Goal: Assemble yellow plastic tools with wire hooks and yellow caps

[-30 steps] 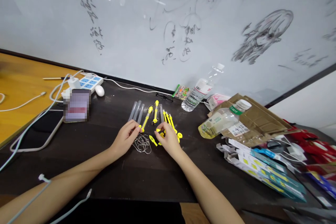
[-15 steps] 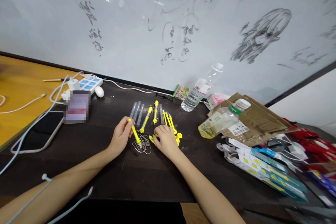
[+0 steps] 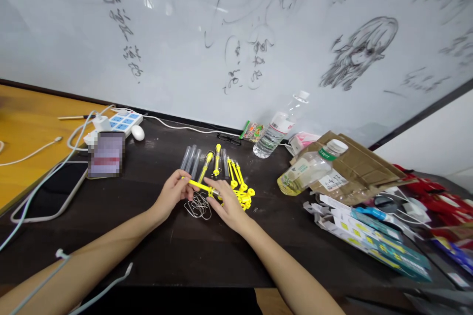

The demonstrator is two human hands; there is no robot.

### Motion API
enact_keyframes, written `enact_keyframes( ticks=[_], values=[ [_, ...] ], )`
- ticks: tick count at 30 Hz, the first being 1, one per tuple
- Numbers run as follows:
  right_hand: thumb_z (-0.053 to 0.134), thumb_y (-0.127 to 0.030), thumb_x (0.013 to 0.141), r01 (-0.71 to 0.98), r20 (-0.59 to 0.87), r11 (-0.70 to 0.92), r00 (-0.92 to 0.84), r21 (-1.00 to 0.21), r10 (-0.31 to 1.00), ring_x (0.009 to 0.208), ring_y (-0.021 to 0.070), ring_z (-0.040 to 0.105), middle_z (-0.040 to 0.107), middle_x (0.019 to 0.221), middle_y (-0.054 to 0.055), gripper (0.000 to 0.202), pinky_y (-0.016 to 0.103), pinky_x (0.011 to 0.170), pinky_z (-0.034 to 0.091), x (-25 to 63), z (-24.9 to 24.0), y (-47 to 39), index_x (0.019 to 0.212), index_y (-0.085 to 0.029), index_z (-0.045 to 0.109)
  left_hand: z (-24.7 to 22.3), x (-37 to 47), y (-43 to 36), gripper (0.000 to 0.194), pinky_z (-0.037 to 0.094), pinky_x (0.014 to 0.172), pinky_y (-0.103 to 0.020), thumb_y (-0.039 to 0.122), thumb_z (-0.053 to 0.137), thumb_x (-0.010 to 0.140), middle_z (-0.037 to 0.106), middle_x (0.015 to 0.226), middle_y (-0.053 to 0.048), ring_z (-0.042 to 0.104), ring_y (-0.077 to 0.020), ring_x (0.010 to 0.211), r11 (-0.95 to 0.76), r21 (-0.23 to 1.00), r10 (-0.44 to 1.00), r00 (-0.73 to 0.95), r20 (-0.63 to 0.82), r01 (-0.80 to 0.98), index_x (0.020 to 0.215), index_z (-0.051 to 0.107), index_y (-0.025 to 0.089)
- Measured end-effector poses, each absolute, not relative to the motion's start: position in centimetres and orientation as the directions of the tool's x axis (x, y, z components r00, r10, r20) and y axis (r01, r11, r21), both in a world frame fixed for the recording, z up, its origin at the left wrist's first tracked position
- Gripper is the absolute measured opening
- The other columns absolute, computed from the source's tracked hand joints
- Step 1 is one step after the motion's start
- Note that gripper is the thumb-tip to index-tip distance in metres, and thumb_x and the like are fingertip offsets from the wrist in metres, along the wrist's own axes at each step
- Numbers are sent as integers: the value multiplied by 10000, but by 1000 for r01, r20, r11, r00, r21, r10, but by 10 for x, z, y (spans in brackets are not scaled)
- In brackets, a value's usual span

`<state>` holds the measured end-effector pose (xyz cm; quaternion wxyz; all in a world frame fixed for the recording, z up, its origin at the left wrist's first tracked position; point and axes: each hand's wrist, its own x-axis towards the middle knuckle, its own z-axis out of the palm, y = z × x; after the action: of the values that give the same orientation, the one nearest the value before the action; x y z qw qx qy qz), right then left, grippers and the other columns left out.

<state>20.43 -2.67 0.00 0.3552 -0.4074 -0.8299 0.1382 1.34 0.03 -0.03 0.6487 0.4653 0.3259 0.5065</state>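
A thin yellow plastic rod (image 3: 198,185), with a collar and pale tip at its right end, lies nearly level in the pinch of my left hand (image 3: 172,196). My right hand (image 3: 228,204) curls its thumb and fingers around that tip; whatever else is between them is hidden. Below the rod is a tangle of bent metal wire hooks (image 3: 198,206). Small yellow plastic parts (image 3: 245,199) are heaped beside my right hand, partly covered by it. Behind the hands lie clear tubes (image 3: 190,160), thin yellow rods (image 3: 236,172) and two yellow tube assemblies with wire loops (image 3: 217,160).
A water bottle (image 3: 271,135) leans near the whiteboard (image 3: 166,34). Right of the hands are a tea bottle (image 3: 306,172), flattened cardboard (image 3: 354,167) and a torn box (image 3: 369,236). Phones (image 3: 55,189), cables and a power strip (image 3: 125,120) occupy the left.
The yellow rod has swung from pointing down at the wire hooks to nearly level. My right hand has shifted left from the yellow parts, uncovering more of them, to the rod's end.
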Motion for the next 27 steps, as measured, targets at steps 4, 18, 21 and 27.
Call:
enact_keyframes(
  ticks=[4, 18, 21, 27],
  values=[
    [445, -291, 944, 408, 556, 647, -330, -644, 763, 886, 194, 566, 636, 958, 59, 213, 345, 809, 451, 193, 0, -34, 1085, -218, 588, -7, 18, -3, 320, 412, 420, -184, 462, 569, 830, 688, 727, -24, 529, -80, 420, 145, 949, 875, 483, 9, -280, 860, 400, 192],
    [539, -311, 758, 777, 91, -68, 159, -626, 983, 447, 104, 416, 414, 450, -54, 288, 220, 472, 299, 326, 4, 79, 535, -202, 393, -11, 10, -10, 190, 359, 550, -216, 328, 376, 937, 485, 544, 68, 475, -110, 510, -458, 844, 822, 494, 283, 278, 973, 503, 192],
    [573, -347, 737, 817, 106, -47, 131, -575, 986, 488, 113, 424, 429, 467, -43, 320, 229, 498, 273, 321, -9, 87, 505, -194, 415, -11, 7, -6, 199, 322, 535, -217, 317, 381, 927, 463, 557, 67, 447, -111, 502, -514, 761, 826, 469, 314, 396, 966, 534, 197],
    [458, -404, 828, 843, 173, 21, 85, -537, 981, 564, 139, 484, 512, 575, -36, 253, 227, 509, 260, 307, -21, 75, 696, -206, 543, -14, 4, -2, 217, 308, 545, -221, 303, 360, 931, 469, 585, 57, 446, -118, 514, -516, 725, 844, 418, 337, 456, 962, 553, 209]
  ],
)
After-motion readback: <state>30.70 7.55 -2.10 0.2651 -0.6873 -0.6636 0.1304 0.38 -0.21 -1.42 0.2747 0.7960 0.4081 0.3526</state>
